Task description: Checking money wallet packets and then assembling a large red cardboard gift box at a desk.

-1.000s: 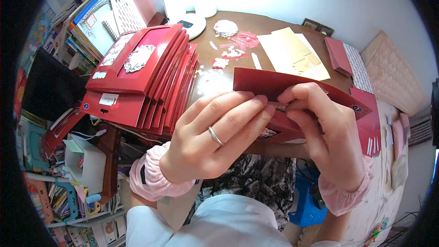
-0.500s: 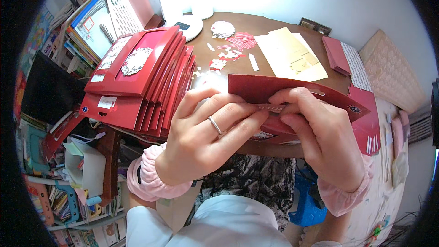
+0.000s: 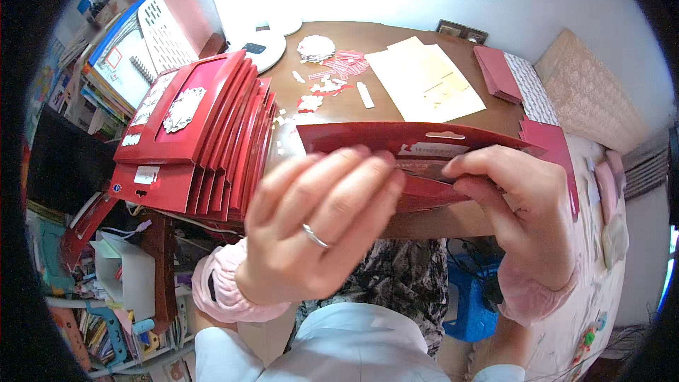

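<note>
I hold a flat red card packet with a hang slot, lifted over the front of a brown wooden table. My left hand, a ring on one finger, covers its left and middle part with fingers curled over the front. At the packet's right part my right hand pinches the lower edge. A leaning stack of several like red packets stands just left of my left hand.
On the table lie cream paper sheets, small red and white paper cutouts, a white round lamp base and red cards at the right. Books and clutter fill the shelves at left. A blue stool stands below.
The packet has come up closer to the camera and turned flatter. My left hand slid further across its front; my right hand shifted along the lower edge.
</note>
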Demonstrator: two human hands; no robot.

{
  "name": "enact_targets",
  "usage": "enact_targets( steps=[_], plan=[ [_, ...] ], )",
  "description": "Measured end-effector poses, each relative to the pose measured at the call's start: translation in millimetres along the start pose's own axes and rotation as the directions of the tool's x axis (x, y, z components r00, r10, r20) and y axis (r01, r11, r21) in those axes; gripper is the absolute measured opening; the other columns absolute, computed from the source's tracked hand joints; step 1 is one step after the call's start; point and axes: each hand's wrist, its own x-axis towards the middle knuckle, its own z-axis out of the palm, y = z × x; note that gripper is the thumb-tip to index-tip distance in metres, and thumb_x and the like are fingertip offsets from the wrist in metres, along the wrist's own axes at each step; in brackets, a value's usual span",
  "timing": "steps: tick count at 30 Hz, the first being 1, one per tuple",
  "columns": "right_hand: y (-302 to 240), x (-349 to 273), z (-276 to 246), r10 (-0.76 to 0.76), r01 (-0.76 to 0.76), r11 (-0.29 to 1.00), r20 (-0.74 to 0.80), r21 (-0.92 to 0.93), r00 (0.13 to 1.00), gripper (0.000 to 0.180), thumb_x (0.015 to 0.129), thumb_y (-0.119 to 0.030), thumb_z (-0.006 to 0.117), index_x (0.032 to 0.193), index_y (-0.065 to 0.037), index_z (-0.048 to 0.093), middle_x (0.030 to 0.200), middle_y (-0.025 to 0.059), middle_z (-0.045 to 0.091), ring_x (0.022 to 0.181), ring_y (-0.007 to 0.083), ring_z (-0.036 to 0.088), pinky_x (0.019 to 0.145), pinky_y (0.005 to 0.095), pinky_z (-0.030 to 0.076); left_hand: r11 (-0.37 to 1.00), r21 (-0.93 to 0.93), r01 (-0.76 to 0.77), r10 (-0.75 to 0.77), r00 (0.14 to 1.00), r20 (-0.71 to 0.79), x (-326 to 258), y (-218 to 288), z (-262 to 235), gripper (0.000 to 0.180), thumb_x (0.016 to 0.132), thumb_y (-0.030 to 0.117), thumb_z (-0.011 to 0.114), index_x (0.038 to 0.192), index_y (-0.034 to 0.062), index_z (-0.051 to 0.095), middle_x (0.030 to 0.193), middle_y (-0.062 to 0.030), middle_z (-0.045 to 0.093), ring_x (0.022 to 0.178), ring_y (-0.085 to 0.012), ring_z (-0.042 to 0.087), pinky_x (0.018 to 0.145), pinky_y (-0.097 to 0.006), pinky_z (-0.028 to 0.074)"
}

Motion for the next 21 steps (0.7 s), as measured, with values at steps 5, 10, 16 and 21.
enact_targets(
  steps=[5,10,16,21],
  plan=[
    [-2,1,2,0.031,-0.031,1.0,0.005,-0.004,0.999,0.018,0.078,0.003,0.062,0.096,0.0,0.06,0.087,0.0157,0.067,0.081,0.0272,0.068,0.07,0.0336,0.052,0.983,-0.144,-0.112,0.104,0.993,-0.063,8,14,24,0.032,0.071,0.013,0.074,0.1,0.0029,0.07,0.105,-0.0084,0.065,0.094,-0.0231,0.065,0.08,-0.035,0.052],
    [1,0,6,0.069,-0.068,0.998,-0.03,0.015,0.997,0.025,0.077,0.008,0.062,0.102,0.003,0.06,0.087,0.0147,0.068,0.082,0.0221,0.069,0.071,0.0288,0.053,0.976,-0.148,-0.162,0.153,0.986,-0.07,7,10,35,0.035,0.062,0.009,0.063,0.094,-0.0039,0.068,0.102,-0.0143,0.064,0.09,-0.0256,0.064,0.08,-0.036,0.053],
    [13,-10,-14,0.075,-0.076,0.997,-0.028,-0.028,0.997,0.019,0.076,0.007,0.066,0.094,0.002,0.063,0.085,0.0133,0.068,0.078,0.0215,0.069,0.071,0.0285,0.053,0.976,-0.172,-0.133,0.13,0.991,-0.029,12,9,34,0.033,0.063,0.008,0.063,0.094,-0.0032,0.067,0.099,-0.0122,0.064,0.085,-0.0234,0.064,0.076,-0.035,0.052],
    [15,-9,-16,-0.016,0.015,0.997,-0.011,-0.082,1.0,0.02,0.073,0.007,0.067,0.093,0.001,0.065,0.084,0.0133,0.068,0.078,0.0216,0.068,0.071,0.029,0.053,0.982,-0.149,-0.114,0.113,0.993,-0.014,16,12,32,0.03,0.066,0.009,0.064,0.094,-0.003,0.066,0.098,-0.0111,0.064,0.084,-0.0222,0.064,0.074,-0.035,0.052]
  ],
)
